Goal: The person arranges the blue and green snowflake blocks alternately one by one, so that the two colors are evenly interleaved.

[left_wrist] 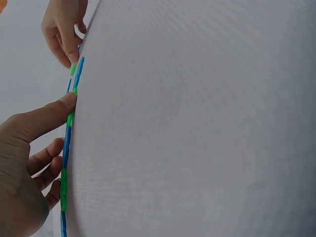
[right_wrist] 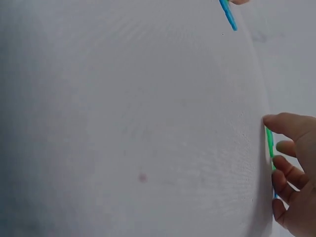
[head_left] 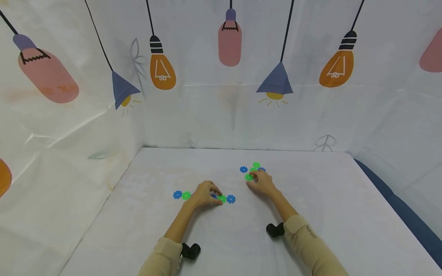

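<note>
On the white table lies a row of flat, notched plastic discs, blue and green in turn. My left hand (head_left: 204,194) is over the middle of this row, its thumb and fingertips pinching a green disc (head_left: 222,199) near the right end. A blue disc (head_left: 231,199) ends the row there; at the other end are a blue disc (head_left: 177,194) and a green disc (head_left: 186,196). Farther back, my right hand (head_left: 263,183) holds a green disc (head_left: 248,177) between thumb and fingers, at a small cluster. Its fingers partly cover that cluster.
The cluster also has a blue disc (head_left: 243,169) on its left and a green disc (head_left: 256,165) at its back. Black wrist mounts (head_left: 191,251) hang by both sleeves. A printed white cloth (head_left: 207,115) stands behind the table (head_left: 155,168).
</note>
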Available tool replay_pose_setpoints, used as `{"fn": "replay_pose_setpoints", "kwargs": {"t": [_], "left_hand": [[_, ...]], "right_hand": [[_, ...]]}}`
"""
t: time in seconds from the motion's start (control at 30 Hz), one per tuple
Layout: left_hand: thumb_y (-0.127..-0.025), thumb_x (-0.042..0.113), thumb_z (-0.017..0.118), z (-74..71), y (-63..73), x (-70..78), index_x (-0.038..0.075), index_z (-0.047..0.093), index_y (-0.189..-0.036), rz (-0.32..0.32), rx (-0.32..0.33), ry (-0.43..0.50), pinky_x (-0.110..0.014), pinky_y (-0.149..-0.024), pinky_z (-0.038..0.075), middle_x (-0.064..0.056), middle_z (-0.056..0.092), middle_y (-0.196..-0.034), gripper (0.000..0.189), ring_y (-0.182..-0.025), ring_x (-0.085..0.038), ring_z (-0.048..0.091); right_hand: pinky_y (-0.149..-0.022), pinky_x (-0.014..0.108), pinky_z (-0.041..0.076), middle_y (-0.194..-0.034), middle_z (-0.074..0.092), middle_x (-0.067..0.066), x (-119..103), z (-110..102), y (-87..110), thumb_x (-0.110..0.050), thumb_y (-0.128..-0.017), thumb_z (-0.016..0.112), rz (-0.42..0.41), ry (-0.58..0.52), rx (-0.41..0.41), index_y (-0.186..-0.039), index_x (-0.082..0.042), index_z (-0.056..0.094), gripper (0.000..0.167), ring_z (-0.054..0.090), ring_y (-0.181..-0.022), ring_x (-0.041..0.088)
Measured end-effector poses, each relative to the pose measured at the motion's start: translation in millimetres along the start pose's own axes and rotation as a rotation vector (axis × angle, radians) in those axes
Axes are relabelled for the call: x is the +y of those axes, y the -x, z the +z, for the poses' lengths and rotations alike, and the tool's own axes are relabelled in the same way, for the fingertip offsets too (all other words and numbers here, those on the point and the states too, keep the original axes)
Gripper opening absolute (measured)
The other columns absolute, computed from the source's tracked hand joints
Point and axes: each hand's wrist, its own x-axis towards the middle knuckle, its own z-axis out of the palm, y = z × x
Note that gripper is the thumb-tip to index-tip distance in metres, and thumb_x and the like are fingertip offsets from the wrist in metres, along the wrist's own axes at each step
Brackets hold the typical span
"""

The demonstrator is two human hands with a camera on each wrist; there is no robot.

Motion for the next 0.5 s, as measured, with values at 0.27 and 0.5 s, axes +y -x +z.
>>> {"fn": "replay_pose_setpoints", "kwargs": {"t": [0.27, 0.5], "left_hand": [[-0.069, 0.027, 0.083, -0.3, -0.7, 0.1, 0.011, 0.075, -0.088, 0.006, 0.006, -0.001, -0.037, -0.079, 0.042, 0.002, 0.060, -0.089, 0.025, -0.087, -0.015, 0.053], [-0.070, 0.027, 0.082, 1.9, -0.2, -1.7, 0.012, 0.075, -0.088, 0.021, 0.021, -0.005, -0.035, -0.078, 0.043, 0.002, 0.060, -0.089, 0.024, -0.087, -0.013, 0.053]], "right_hand": [[-0.076, 0.046, 0.038, -0.094, 0.061, 0.010, 2.8, -1.0, -7.7, -0.018, -0.083, 0.067, -0.031, 0.015, 0.003, -0.108, 0.000, 0.065, 0.032, 0.053, -0.086, 0.024], [-0.085, 0.051, 0.041, -0.099, 0.064, 0.015, 0.8, -6.1, -9.7, -0.018, -0.082, 0.067, -0.023, 0.002, -0.008, -0.108, 0.005, 0.063, 0.035, 0.058, -0.095, 0.030]]}}
